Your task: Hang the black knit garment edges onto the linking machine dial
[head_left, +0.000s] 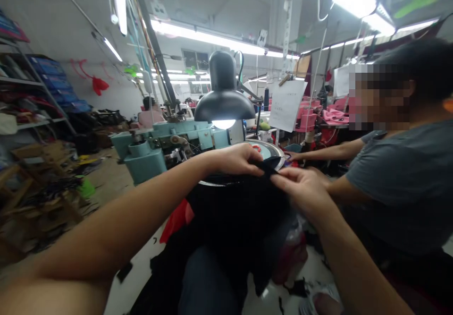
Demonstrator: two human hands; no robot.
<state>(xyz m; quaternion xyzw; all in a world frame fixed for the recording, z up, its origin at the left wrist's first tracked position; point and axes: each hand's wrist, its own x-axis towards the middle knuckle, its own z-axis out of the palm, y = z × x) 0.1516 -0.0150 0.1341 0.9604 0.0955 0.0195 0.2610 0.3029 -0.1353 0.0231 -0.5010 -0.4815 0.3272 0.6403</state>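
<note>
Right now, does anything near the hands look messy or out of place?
Yes. Dark scraps lie scattered on the white surface below the black fabric that the left hand and right hand pinch at the machine.

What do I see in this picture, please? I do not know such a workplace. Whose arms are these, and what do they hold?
The camera sits on a person's head and looks forward and down, so the two long arms are that person's own. The left hand and the right hand both pinch a black cloth at the edge of a round machine. The cloth hangs down from it. A black lamp shines above. At the right sits another person in a grey shirt, reaching toward the machine.
</note>
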